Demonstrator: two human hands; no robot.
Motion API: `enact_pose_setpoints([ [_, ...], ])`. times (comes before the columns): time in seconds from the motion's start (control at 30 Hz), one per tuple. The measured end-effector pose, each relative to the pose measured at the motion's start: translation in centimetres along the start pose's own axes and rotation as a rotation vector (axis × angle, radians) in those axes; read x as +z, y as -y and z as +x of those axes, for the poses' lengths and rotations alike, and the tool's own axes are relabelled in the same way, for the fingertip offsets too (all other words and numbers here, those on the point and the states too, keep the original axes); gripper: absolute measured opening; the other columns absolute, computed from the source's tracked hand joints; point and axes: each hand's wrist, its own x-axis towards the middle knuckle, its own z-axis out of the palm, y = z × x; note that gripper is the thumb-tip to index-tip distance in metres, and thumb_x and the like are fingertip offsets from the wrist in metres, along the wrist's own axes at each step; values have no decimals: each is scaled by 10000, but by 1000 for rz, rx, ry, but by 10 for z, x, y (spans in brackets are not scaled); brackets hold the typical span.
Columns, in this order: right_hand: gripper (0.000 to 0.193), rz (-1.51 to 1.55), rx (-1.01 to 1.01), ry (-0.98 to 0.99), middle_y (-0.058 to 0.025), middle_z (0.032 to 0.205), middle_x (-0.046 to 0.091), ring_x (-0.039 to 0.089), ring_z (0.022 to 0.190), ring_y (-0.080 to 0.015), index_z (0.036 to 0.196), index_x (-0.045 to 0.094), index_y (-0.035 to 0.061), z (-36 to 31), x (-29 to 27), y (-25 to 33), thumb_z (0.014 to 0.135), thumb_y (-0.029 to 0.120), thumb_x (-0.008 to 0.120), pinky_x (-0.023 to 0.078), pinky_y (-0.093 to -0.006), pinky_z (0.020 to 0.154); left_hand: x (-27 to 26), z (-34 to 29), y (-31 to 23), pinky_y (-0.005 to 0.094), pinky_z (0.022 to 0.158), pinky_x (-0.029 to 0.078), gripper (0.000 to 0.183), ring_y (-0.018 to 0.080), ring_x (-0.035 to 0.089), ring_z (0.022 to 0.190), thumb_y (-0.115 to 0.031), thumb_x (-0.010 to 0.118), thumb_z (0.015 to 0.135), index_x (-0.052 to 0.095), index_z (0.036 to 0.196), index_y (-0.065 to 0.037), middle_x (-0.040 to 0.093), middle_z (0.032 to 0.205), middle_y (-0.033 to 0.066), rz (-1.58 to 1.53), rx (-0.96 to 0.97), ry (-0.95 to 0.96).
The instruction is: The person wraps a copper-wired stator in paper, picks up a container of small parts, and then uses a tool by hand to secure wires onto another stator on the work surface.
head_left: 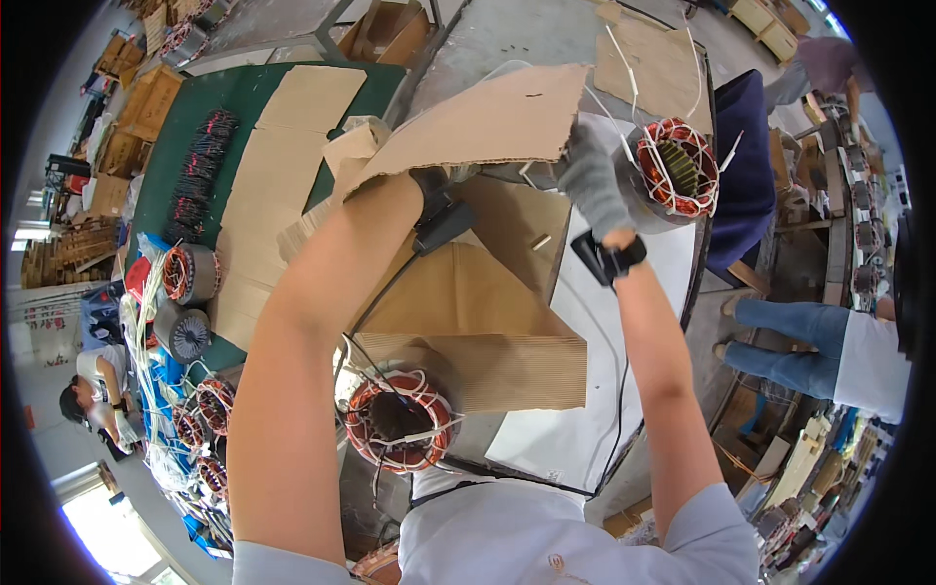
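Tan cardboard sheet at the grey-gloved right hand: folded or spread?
Spread, slightly bowed: the tan cardboard sheet shows one broad face without visible folds.

Cardboard sheet (478, 119): brown, corrugated

Plain outer face turned up, with a small dark mark near the end at 1 o'clock. Raised and tilted at your 12 o'clock. Slightly bowed, it is broad toward 1 o'clock and tapers to a narrow end toward 11 o'clock. The edge nearest you runs in a shallow curve and shows you its fluting. You cannot see its underside from here.
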Motion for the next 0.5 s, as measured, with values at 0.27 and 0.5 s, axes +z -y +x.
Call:
enact_pose_setpoints([
  [0.27,99,-10,175,36,-179,765,597,586,749,-328,879,604,47,-102,-33,50,803,91,557,464,-394,615,32,7,-5,354,656,510,318,174,585,769,-386,429,905,548,1023,-116,604,868,59,-40,10,80],
  [0.5,157,157,199,372,-176,861,601,576,828,-314,945,614,57,-129,-47,47,806,102,557,453,-375,748,25,12,1,448,707,470,180,269,544,739,-160,466,816,538,967,-93,534,827,93,64,-321,-295],
])
